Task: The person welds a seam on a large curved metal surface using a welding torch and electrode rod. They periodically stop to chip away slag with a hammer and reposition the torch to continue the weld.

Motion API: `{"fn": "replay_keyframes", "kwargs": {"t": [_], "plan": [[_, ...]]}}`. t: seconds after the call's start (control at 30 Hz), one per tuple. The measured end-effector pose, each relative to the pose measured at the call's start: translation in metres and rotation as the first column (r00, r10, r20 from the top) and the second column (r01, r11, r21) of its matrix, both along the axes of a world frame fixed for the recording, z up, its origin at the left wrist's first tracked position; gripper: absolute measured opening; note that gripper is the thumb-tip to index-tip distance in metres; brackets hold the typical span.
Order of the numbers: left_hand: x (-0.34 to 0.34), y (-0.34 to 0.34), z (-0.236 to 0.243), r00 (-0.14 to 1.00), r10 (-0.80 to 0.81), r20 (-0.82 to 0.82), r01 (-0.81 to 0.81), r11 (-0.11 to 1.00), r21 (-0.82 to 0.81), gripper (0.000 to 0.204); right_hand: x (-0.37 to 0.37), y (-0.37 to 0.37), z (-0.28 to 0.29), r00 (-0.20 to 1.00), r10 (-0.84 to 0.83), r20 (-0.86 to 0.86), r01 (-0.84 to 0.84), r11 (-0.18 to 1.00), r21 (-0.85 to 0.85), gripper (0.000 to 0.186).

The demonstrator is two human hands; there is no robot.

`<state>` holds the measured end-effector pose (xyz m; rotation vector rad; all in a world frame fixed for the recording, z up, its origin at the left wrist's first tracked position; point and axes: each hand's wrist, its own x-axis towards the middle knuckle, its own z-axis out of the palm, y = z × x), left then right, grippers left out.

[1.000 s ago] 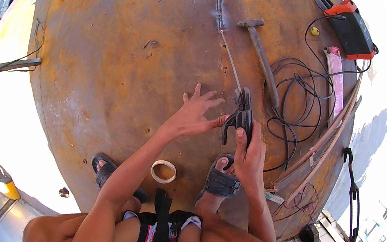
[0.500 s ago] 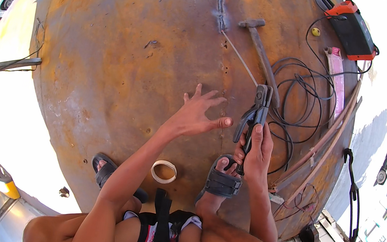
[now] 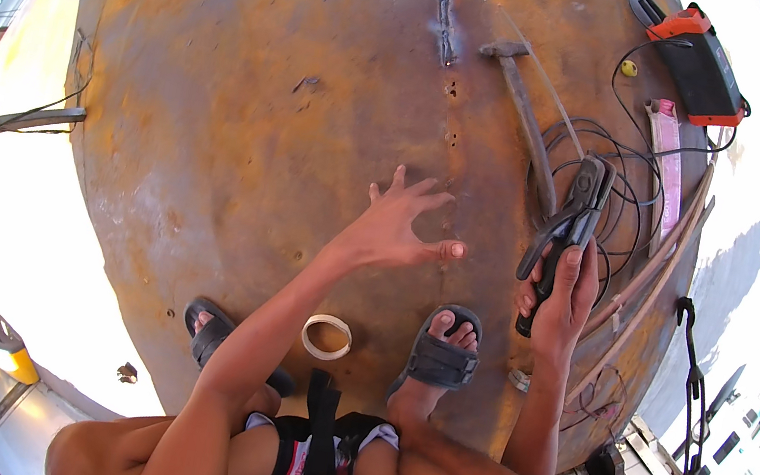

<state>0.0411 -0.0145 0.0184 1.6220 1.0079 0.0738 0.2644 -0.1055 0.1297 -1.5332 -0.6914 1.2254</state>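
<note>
My right hand [image 3: 563, 286] is wrapped round the handle of a black welding electrode holder [image 3: 580, 205]. From its jaws a thin welding rod [image 3: 554, 94] slants up and left, passing over the hammer's head end. My left hand [image 3: 402, 223] hovers with fingers spread above the rusty steel plate [image 3: 218, 132], holding nothing. A rough weld bead [image 3: 443, 9] runs down from the far edge, and small holes continue below it. The hammer [image 3: 525, 111] lies to the right of that seam.
An orange-and-black welding machine [image 3: 695, 69] stands at the far right, with black cable [image 3: 615, 136] coiled before it. Nearby lie a pink packet [image 3: 663, 158], a small yellow ball [image 3: 628, 68] and long metal strips [image 3: 648, 270]. A cream ring [image 3: 325, 337] lies between my sandalled feet.
My right hand has moved right with the electrode holder. The rod's tip has left the end of the weld bead and swung up and right. My left hand has barely moved.
</note>
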Motion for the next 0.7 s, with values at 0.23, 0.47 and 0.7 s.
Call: {"fn": "replay_keyframes", "kwargs": {"t": [0.23,0.47,0.7], "plan": [[0.001,0.000,-0.005,1.000,0.013,-0.022,-0.014,1.000,-0.024,0.115,-0.019,0.003,-0.004,0.624,0.271,0.733,-0.304,0.948,-0.092,0.094],[0.003,-0.004,-0.003,0.999,0.000,-0.053,0.002,0.999,0.039,0.121,-0.017,-0.015,-0.015,0.471,0.321,0.821,-0.398,0.909,-0.127,0.095],[0.017,-0.017,-0.007,0.993,0.112,-0.023,-0.107,0.982,0.156,0.121,-0.007,-0.018,-0.027,0.294,0.243,0.924,-0.407,0.907,-0.109,0.102]]}}
